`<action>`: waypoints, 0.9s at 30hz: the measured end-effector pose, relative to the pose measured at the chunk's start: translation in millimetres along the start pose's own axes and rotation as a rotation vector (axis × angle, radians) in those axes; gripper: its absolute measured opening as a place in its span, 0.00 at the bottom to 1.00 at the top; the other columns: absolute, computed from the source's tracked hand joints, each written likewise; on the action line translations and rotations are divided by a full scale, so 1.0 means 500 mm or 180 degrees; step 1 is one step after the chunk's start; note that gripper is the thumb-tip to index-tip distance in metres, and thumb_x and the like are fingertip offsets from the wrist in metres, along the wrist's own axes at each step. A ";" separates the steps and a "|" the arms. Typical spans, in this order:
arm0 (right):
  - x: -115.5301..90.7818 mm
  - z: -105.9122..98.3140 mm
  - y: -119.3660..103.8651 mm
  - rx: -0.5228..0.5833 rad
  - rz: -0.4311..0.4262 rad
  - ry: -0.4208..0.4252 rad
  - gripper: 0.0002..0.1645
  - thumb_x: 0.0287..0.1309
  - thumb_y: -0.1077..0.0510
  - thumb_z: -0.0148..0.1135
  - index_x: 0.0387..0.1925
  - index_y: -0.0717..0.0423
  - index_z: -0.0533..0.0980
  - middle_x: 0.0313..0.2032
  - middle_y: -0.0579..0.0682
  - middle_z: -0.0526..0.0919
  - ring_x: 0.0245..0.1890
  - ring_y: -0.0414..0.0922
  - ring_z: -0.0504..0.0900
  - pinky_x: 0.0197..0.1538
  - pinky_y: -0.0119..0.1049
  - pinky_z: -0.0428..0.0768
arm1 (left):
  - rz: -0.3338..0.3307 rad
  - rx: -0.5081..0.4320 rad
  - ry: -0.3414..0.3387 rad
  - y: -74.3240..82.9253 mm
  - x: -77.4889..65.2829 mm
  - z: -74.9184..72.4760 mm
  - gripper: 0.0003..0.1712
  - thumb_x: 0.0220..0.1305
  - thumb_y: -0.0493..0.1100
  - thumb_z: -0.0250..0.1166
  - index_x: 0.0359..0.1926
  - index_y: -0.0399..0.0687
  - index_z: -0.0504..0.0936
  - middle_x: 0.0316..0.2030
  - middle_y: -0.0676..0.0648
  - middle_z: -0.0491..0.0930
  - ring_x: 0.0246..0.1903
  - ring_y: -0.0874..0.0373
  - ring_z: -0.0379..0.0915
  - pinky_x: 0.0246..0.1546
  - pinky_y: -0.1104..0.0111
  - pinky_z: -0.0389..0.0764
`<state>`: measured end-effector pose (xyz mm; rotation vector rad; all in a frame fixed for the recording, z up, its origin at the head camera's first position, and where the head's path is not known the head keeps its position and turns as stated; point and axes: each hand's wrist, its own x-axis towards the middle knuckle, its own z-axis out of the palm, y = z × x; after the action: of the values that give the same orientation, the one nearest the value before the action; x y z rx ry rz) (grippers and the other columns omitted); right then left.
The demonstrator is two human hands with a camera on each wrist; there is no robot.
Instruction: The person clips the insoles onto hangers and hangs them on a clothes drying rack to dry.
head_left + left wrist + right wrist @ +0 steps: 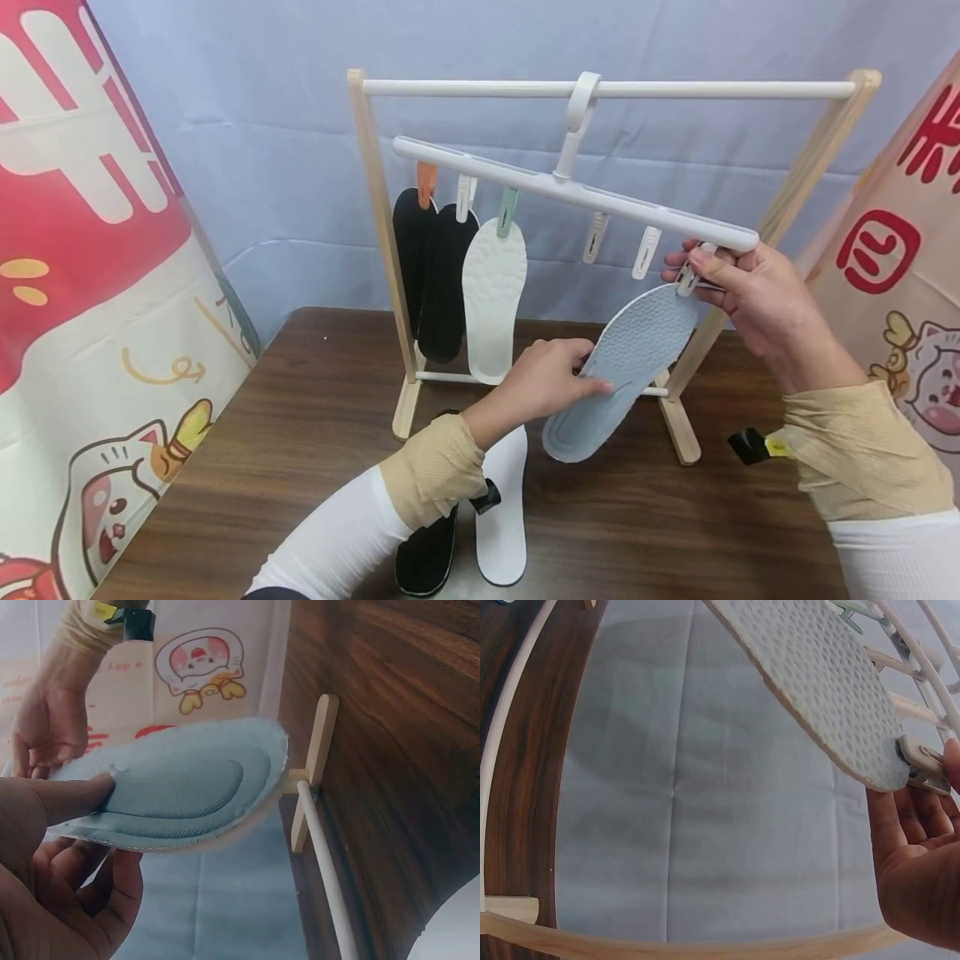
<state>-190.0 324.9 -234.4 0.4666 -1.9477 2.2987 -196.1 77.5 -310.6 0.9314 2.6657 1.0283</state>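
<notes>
1. Grips the pale blue, textured, foot-shaped insole [641, 337] by its side with the left hand [551, 375], thumb above and fingers beneath, below the right half of the white plastic hanger bar [480, 167].
2. Pinches the whitish plastic clip [688, 277] with the right hand [768, 312] at the hanger bar's right end, with the insole's upper edge at the clip's mouth.
3. Shows two black insoles [446, 287] and one white dimpled insole [495, 292] hanging below the hanger bar's left half.
4. Includes a flat white insole [501, 542], lying lower on the brown wood-grain table [300, 467].
</notes>
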 end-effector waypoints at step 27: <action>-0.007 0.003 -0.005 -0.0050 -0.0045 0.0007 0.09 0.71 0.67 0.55 0.45 0.59 0.82 0.40 0.51 0.90 0.42 0.42 0.89 0.41 0.30 0.83 | -0.0065 -0.0056 -0.0019 0.021 0.015 0.013 0.18 0.63 0.55 0.72 0.50 0.57 0.84 0.43 0.57 0.88 0.35 0.69 0.82 0.29 0.76 0.79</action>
<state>-185.7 324.2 -233.0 0.4748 -1.9535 2.2729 -194.8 91.9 -307.8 0.9007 2.6514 1.0414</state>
